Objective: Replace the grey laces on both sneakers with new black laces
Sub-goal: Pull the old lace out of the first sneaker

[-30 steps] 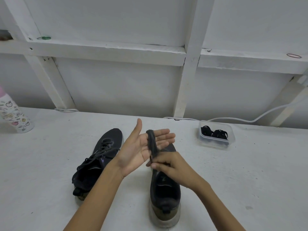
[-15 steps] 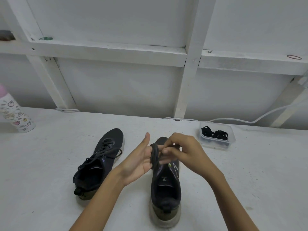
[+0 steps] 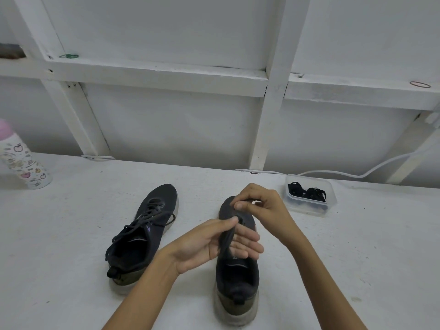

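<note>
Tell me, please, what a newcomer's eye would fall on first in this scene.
The two hands at the centre draw the eye: the left hand has a grey lace wound round its fingers, and the right hand pinches the lace's end, both above one sneaker. To their left lies the other sneaker, laced. At the right rear a clear tub holds black laces.
</note>
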